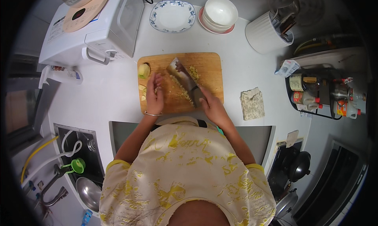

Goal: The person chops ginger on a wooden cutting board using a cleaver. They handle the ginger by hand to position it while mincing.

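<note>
My right hand (210, 104) grips the handle of a broad-bladed kitchen cleaver (183, 75). Its blade slants up and to the left over a wooden cutting board (165, 105). Pale minced bits (193, 73) lie in a small heap right of the blade, and more chopped bits trail along its left edge. With nothing held in it, my left hand (155, 91) hovers at the board's left part, fingers apart. A partly peeled, pale yellow-green vegetable (144, 70) rests in the board's upper left corner. Below it are a few cut pieces (143, 92), partly hidden by my left hand.
Behind the board stand a blue-patterned plate (172, 17), stacked white bowls (221, 12) and a ribbed utensil holder (262, 34). A folded cloth (252, 104) lies to the right, near a bottle rack (307, 93). On the left are a microwave (97, 34), a spray bottle (63, 74) and a sink (85, 131).
</note>
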Demonstrator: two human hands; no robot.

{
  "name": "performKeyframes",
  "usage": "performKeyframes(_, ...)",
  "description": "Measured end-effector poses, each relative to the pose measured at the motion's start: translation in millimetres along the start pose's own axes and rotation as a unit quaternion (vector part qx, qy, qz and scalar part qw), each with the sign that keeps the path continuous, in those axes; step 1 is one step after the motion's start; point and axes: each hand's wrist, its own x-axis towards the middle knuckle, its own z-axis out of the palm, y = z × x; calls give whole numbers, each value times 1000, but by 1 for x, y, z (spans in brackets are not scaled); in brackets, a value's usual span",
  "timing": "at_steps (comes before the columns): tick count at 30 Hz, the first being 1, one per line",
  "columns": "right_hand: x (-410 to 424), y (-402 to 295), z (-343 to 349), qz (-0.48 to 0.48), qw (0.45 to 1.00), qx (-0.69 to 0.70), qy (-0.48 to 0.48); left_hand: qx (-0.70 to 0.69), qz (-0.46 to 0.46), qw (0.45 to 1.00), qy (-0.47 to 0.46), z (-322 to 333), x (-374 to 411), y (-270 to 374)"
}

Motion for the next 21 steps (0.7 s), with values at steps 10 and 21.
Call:
performKeyframes(10, -6, 7, -4, 89, 989, 5, -115, 59, -28, 998, 16, -15, -4, 5)
performKeyframes(21, 24, -5, -29, 94, 983, -158, 13, 209, 144, 952, -171, 34, 23, 2)
